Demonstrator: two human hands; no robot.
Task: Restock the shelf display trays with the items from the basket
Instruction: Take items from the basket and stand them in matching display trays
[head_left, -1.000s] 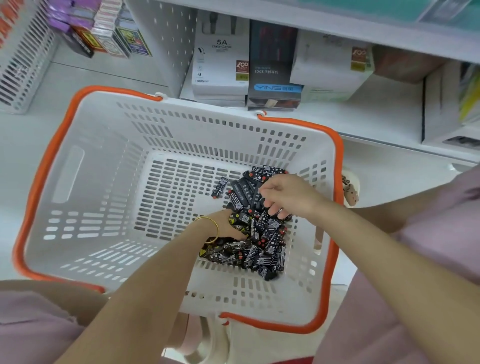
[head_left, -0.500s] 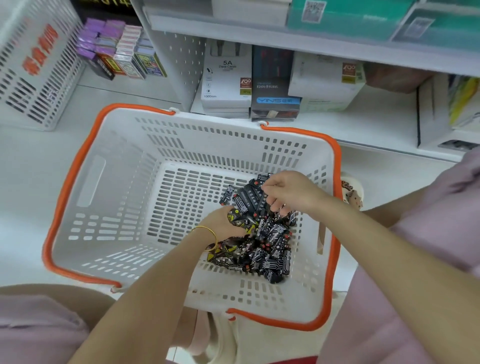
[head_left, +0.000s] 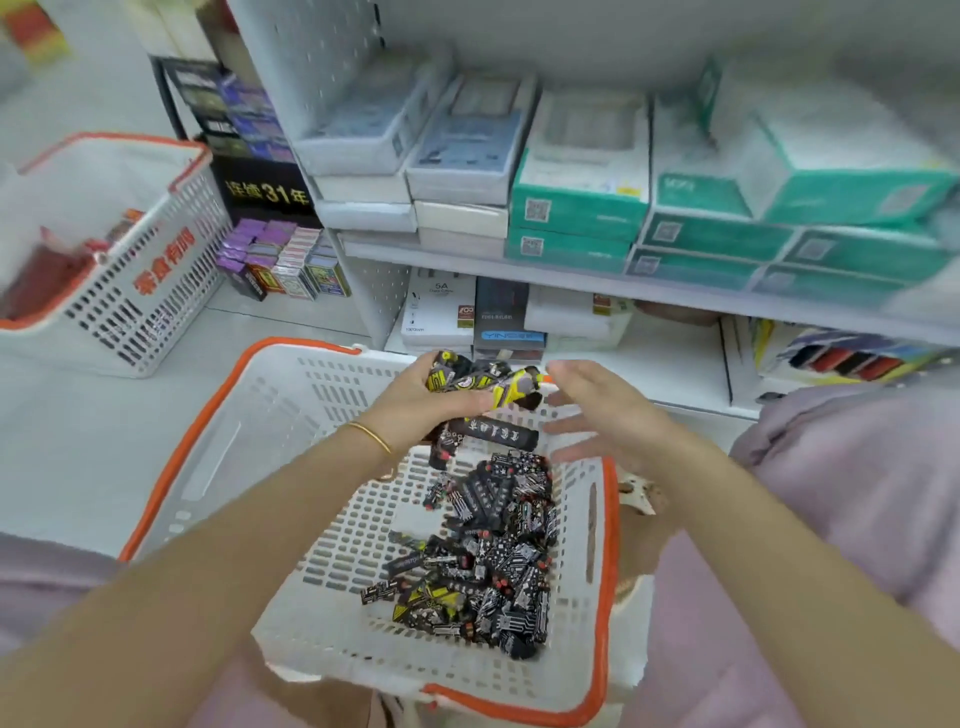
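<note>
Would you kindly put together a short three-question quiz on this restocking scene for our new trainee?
1. True or false: the left hand holds a bunch of small packets above the basket.
2. Multiple choice: the right hand is A) gripping the basket rim, B) open with fingers spread beside the held packets, C) resting on the shelf.
3. Fill in: the loose pile of packets lies toward the basket's ____ side, from the person's view.

Key: 1 true; 2 B; 3 right.
</note>
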